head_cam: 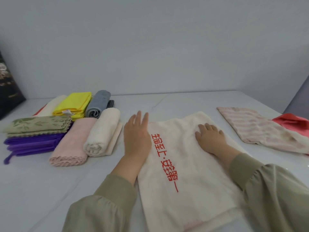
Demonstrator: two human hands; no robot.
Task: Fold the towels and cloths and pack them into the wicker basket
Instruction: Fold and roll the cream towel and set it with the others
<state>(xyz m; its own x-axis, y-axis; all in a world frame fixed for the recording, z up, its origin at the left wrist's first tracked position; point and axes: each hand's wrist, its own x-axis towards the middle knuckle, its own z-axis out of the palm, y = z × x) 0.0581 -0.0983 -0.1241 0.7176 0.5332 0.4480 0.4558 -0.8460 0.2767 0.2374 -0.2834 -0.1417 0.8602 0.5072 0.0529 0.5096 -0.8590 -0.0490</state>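
A cream towel (189, 178) with red printed characters lies flat in front of me on the white surface. My left hand (136, 136) lies flat with straight fingers along the towel's left edge. My right hand (210, 136) presses palm-down on the towel's upper right part, fingers spread. At the left sit folded cloths: a cream roll (103, 133), a pink cloth (73, 143), a purple stack (31, 144) under a green leaf-patterned cloth (38, 124), a yellow cloth (73, 104) and a grey roll (97, 104). No wicker basket is in view.
A pink-striped cloth (257, 128) lies unfolded at the right, with a coral-red cloth (292, 123) beyond it near the right edge. A dark patterned object (8, 84) stands at the far left. A plain wall (150, 47) rises behind the surface.
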